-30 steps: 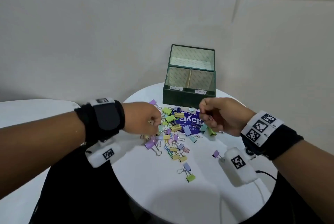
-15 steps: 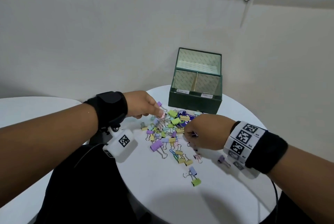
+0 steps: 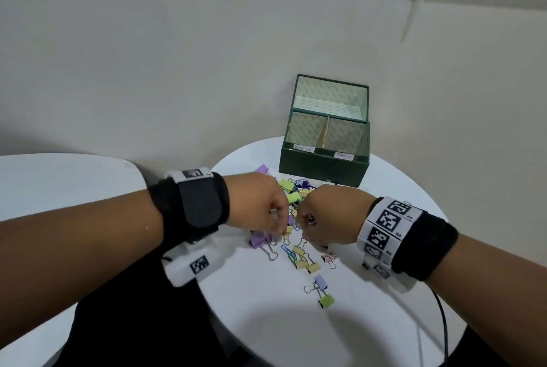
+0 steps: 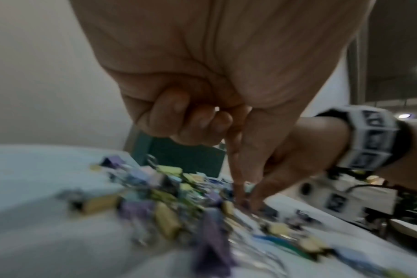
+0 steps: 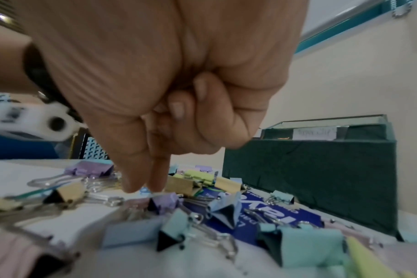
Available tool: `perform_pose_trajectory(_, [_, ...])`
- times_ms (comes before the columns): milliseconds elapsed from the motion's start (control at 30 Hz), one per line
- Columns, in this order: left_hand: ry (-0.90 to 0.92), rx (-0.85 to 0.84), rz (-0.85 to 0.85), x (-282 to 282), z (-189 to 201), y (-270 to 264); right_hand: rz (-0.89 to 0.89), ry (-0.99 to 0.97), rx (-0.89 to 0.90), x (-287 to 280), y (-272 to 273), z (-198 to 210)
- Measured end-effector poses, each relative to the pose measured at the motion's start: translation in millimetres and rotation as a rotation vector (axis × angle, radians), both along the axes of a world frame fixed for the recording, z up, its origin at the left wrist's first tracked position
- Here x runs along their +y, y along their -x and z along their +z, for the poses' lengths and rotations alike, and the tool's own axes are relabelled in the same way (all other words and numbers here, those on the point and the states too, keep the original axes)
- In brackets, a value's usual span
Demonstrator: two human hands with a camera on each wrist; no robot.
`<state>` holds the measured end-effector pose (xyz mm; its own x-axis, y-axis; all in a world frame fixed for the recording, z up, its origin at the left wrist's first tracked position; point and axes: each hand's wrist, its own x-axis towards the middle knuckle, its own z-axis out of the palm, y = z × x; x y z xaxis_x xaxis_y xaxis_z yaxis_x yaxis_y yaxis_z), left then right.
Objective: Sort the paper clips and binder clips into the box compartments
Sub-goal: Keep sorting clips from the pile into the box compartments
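with both wrists low over the white tabletop, your left hand and right hand each pinch down into the clip pile; can't tell what either grip holds. green box sits just behind, both compartments empty.

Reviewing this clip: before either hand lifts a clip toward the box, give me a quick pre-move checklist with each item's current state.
1. Green box open, both front compartments reachable: ok.
2. Compartment labels readable: cannot tell, too blurred.
3. Left hand has a clip secured: cannot tell; thumb and forefinger reach into the clip pile, tips blurred.
4. Right hand has a clip secured: cannot tell; its fingertips point down just above the clips.
5. Path from pile to box unobstructed: ok.
6. Hands clear of each other: not ok, nearly touching.
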<state>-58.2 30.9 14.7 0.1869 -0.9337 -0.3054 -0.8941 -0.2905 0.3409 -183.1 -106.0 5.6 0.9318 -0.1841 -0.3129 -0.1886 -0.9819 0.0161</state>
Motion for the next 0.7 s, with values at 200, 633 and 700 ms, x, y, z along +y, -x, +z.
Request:
perform_pose_trajectory(200, [-0.025, -0.341, -0.226, 0, -13, 21, 0.008, -0.052, 0.015, -7, -3, -4])
perform_pose_trajectory(633, [0.002, -0.334, -0.297, 0, -17, 35, 0.010, -0.068, -0.018, -21, 8, -14])
perform_pose_trajectory(700, [0.017, -0.381, -0.344, 0, -16, 37, -0.020, -0.159, -0.087, -26, 11, -7])
